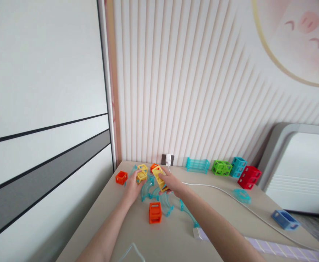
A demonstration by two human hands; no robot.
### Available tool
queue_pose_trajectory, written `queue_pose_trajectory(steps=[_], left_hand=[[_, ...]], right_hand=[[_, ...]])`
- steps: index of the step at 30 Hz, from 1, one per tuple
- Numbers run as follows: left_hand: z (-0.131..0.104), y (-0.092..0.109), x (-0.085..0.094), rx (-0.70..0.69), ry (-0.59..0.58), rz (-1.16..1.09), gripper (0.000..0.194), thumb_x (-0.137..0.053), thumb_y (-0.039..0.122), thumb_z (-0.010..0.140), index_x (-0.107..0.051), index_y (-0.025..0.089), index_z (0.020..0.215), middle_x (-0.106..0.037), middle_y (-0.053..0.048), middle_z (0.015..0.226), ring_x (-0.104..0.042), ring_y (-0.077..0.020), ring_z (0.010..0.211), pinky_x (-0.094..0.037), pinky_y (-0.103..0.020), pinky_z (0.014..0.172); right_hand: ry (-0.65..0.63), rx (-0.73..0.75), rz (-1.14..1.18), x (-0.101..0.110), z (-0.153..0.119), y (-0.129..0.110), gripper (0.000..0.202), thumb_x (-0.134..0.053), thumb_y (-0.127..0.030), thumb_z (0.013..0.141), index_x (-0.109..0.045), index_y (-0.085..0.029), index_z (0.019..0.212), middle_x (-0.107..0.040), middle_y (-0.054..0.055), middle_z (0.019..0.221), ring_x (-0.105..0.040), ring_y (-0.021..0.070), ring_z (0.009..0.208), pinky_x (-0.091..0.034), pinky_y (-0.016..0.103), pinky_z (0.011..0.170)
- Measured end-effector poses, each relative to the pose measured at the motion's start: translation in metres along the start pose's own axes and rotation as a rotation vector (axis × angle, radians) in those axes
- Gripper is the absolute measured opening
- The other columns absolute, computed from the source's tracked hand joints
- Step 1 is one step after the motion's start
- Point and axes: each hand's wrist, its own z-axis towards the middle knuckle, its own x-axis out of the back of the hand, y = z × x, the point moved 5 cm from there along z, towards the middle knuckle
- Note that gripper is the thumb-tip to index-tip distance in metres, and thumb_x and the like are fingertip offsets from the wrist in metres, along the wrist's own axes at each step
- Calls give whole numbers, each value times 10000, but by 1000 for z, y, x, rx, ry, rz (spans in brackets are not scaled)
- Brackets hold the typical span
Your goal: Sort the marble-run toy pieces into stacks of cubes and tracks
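Note:
My left hand [133, 185] is closed around a yellow open-frame block [141, 177] at the far left part of the table. Just behind it shows a second yellow frame [142, 167]; whether the two are joined I cannot tell. A longer yellow frame block [156, 172] is in my right hand [173, 182], tilted, with the thumb on its face. Below and between the hands lie clear teal curved track pieces [148, 189]. Orange frame blocks stand nearby: one left of my left hand [121, 177], one behind the right-hand block [154, 166], one nearer me [155, 213].
Along the wall stand a teal rail piece [197, 165], a green block [221, 167], a teal block [238, 167] and a red block [249, 177]. A teal ring [241, 195] and a blue block [285, 219] lie right. A white cable [219, 189] crosses the table from a plug [168, 159].

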Motion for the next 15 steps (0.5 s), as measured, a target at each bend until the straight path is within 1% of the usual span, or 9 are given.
queue_pose_trajectory(steps=[3, 6, 10, 13, 15], left_hand=[[-1, 0, 1, 24, -43, 53, 371, -709, 243, 800, -642, 204, 1163, -767, -109, 1087, -736, -291, 1009, -580, -427, 879], [-2, 1, 2, 30, -74, 103, 372, -707, 262, 824, -651, 200, 1187, -752, -120, 1095, -722, -301, 1025, -565, -425, 889], [-2, 4, 2, 0, -104, 134, 363, -697, 235, 841, -651, 205, 1200, -734, -103, 1100, -702, -281, 1062, -542, -405, 945], [-1, 5, 1, -25, -120, 141, 367, -678, 207, 851, -645, 199, 1216, -731, -104, 1121, -687, -272, 1098, -529, -404, 980], [0, 4, 0, -30, -128, 146, 386, -677, 194, 845, -643, 190, 1229, -731, -111, 1135, -684, -273, 1114, -526, -407, 990]], right_hand=[[14, -30, 17, 0, 5, 2, 580, -636, -420, 920, -472, -247, 1449, -693, 0, 723, -684, 179, 418, -287, 153, 283], [27, -38, 43, -1, 11, 5, 464, -618, -435, 931, -537, -231, 1340, -714, 26, 816, -686, 156, 429, -297, 148, 281], [4, -62, 87, -5, 17, 11, 350, -600, -464, 939, -610, -223, 1192, -686, 21, 781, -705, 163, 459, -324, 147, 294], [-24, -80, 129, -8, 22, 16, 351, -579, -483, 953, -603, -225, 1190, -674, 17, 763, -716, 173, 479, -360, 153, 312], [-48, -77, 156, -8, 25, 17, 352, -569, -484, 961, -591, -240, 1214, -694, 24, 812, -728, 173, 508, -398, 161, 335]])
